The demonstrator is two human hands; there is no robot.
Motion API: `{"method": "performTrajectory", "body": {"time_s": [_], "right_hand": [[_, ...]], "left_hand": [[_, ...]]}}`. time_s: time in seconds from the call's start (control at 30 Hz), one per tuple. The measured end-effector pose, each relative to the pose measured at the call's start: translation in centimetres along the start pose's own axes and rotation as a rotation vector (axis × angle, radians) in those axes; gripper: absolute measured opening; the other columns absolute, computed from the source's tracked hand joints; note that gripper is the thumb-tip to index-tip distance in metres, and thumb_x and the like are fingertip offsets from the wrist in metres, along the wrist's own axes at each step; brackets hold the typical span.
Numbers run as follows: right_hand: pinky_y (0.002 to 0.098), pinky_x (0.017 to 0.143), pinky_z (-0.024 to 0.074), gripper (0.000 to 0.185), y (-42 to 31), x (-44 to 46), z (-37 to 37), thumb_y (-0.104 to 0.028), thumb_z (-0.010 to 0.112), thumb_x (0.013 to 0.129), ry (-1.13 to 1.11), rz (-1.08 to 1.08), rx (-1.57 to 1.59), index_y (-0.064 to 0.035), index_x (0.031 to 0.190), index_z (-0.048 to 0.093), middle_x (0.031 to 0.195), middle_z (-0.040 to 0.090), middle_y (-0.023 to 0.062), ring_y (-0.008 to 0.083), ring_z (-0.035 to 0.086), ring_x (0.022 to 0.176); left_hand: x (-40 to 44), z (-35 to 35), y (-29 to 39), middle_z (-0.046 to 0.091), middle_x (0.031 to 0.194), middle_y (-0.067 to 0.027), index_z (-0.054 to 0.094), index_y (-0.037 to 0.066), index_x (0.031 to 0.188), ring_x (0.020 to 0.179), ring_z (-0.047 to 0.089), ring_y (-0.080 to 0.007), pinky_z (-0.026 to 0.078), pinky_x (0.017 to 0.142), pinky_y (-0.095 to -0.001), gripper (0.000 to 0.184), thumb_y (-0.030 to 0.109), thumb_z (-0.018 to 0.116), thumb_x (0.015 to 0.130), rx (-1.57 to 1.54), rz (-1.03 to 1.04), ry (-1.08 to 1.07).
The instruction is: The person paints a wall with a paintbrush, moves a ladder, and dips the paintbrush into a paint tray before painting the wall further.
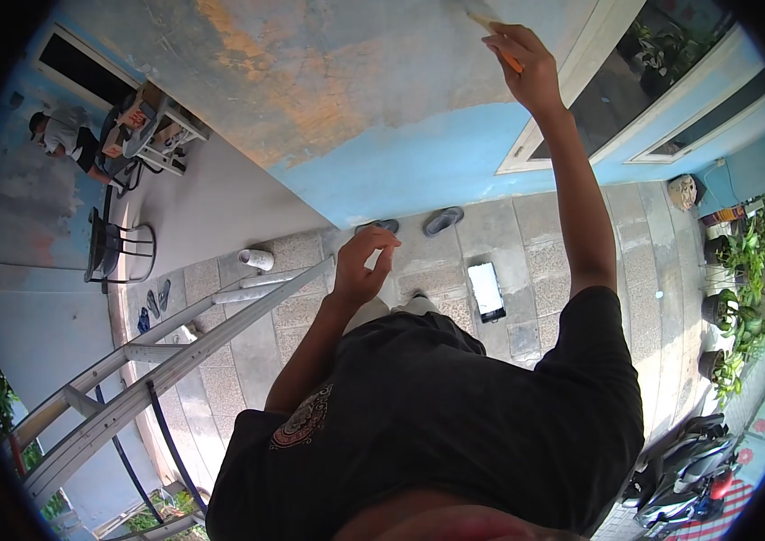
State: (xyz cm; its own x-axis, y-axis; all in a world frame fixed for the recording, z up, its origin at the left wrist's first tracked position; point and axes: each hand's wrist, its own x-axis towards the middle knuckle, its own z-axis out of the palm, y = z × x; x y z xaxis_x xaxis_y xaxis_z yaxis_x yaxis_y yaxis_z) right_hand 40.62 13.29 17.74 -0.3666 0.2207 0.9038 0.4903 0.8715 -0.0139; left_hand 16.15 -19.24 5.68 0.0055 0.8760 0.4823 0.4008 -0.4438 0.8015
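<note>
My right hand (529, 72) is raised high against the wall and closed around a paintbrush (511, 60) with an orange handle. The brush's pale head points up and left, at the patchy wall (346, 72), which is grey and tan above and light blue below. My left hand (364, 266) hangs low in front of my body, fingers loosely curved with a gap between thumb and fingers, and nothing shows in it. On the paving below, between my arms, lies a black-edged tray (488, 293) with a white inside.
An aluminium ladder (184, 370) stands at my left. Sandals (443, 221) lie by the wall's foot, near a white cylindrical container (256, 260). Another person (67, 135) is at the far left, near a chair (116, 245). Potted plants (739, 325) and a motorbike (689, 469) are at right.
</note>
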Motion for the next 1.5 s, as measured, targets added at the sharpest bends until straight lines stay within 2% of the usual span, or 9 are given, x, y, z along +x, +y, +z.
{"method": "performTrajectory", "body": {"time_s": [0.13, 0.3, 0.43, 0.5, 0.63, 0.77, 0.9, 0.97, 1.5], "right_hand": [[0.0329, 0.087, 0.0619, 0.024, 0.7, -0.4, 1.3, 0.002, 0.078, 0.084, 0.243, -0.065, -0.039, -0.0095, 0.105, 0.077, 0.121, 0.071, 0.0077, 0.0248, 0.071, 0.107], [0.0394, 0.086, 0.0610, 0.013, -0.3, -13.2, 7.6, -0.003, 0.070, 0.088, -0.091, 0.105, -0.033, -0.0092, 0.100, 0.073, 0.119, 0.071, 0.0079, 0.0276, 0.069, 0.110], [0.0433, 0.082, 0.0585, 0.012, -1.6, -25.7, 10.6, -0.007, 0.067, 0.090, -0.693, 0.461, 0.144, -0.0080, 0.101, 0.072, 0.110, 0.069, 0.0102, 0.0319, 0.069, 0.101], [0.0444, 0.080, 0.0570, 0.007, -3.8, -30.1, 10.5, -0.001, 0.068, 0.089, -0.625, 0.564, 0.185, -0.0056, 0.095, 0.071, 0.100, 0.069, 0.0100, 0.0345, 0.069, 0.094], [0.0411, 0.081, 0.0563, 0.009, -10.2, -33.9, 9.7, -0.003, 0.070, 0.091, -0.427, 0.760, 0.228, -0.0037, 0.099, 0.072, 0.104, 0.069, 0.0115, 0.0348, 0.070, 0.096], [0.0354, 0.080, 0.0555, 0.012, -16.1, -36.1, 8.2, -0.004, 0.071, 0.093, -0.209, 0.883, 0.325, -0.0015, 0.104, 0.072, 0.102, 0.071, 0.0138, 0.0291, 0.071, 0.091], [0.0308, 0.078, 0.0568, 0.013, -21.2, -35.8, 7.0, -0.010, 0.070, 0.098, 0.110, 1.231, 0.435, -0.0002, 0.107, 0.071, 0.099, 0.071, 0.0066, 0.0164, 0.069, 0.091], [0.0324, 0.078, 0.0599, 0.016, -23.2, -34.0, 5.8, -0.015, 0.069, 0.100, 0.287, 1.556, 0.655, -0.0031, 0.111, 0.071, 0.103, 0.070, 0.0064, 0.0173, 0.069, 0.095], [0.0430, 0.092, 0.0573, 0.034, -36.8, -30.3, 0.3, -0.024, 0.067, 0.101, 0.859, 1.718, 0.946, -0.0044, 0.127, 0.056, 0.121, 0.064, 0.0128, 0.0294, 0.068, 0.112]], "left_hand": [[0.2, 0.6, 0.0, 0.071, 0.095, -0.0137, 0.068, 0.001, 0.096, 0.088, 0.069, -0.0289, 0.054, 0.080, -0.0369, 0.008, 0.000, 0.065, 0.090, -0.002, 0.010, -0.033], [0.2, 1.2, 0.4, 0.070, 0.094, -0.0132, 0.068, 0.001, 0.098, 0.085, 0.068, -0.0283, 0.054, 0.077, -0.0365, 0.009, 0.000, 0.065, 0.090, -0.015, 0.075, -0.039], [-0.3, 0.8, 0.9, 0.070, 0.094, -0.0131, 0.067, 0.002, 0.098, 0.085, 0.068, -0.0283, 0.054, 0.077, -0.0363, 0.009, 0.000, 0.065, 0.090, 0.010, 0.069, -0.019], [-0.5, 0.3, 1.1, 0.071, 0.095, -0.0140, 0.068, 0.000, 0.096, 0.087, 0.069, -0.0257, 0.055, 0.080, -0.0355, 0.009, 0.000, 0.061, 0.090, 0.003, 0.044, -0.034], [-2.4, -0.7, 0.8, 0.071, 0.095, -0.0142, 0.069, 0.000, 0.096, 0.087, 0.069, -0.0255, 0.055, 0.079, -0.0351, 0.009, 0.000, 0.061, 0.091, 0.023, 0.009, 0.017], [-3.6, -1.9, 0.0, 0.070, 0.094, -0.0140, 0.067, 0.000, 0.098, 0.085, 0.068, -0.0287, 0.054, 0.078, -0.0364, 0.007, 0.002, 0.063, 0.092, 0.001, -0.003, 0.032], [-4.4, -3.3, -0.4, 0.070, 0.096, -0.0129, 0.067, 0.001, 0.099, 0.086, 0.067, -0.0275, 0.053, 0.078, -0.0357, 0.007, 0.002, 0.062, 0.094, 0.013, -0.015, 0.054], [-4.7, -4.2, -0.5, 0.070, 0.096, -0.0124, 0.067, 0.001, 0.099, 0.086, 0.067, -0.0256, 0.053, 0.078, -0.0353, 0.007, 0.003, 0.061, 0.095, -0.037, -0.034, 0.060], [-12.7, -11.6, -0.4, 0.071, 0.093, -0.0117, 0.068, -0.002, 0.097, 0.085, 0.069, -0.0201, 0.054, 0.079, -0.0332, 0.012, 0.006, 0.059, 0.098, -0.091, -0.004, 0.005]]}}
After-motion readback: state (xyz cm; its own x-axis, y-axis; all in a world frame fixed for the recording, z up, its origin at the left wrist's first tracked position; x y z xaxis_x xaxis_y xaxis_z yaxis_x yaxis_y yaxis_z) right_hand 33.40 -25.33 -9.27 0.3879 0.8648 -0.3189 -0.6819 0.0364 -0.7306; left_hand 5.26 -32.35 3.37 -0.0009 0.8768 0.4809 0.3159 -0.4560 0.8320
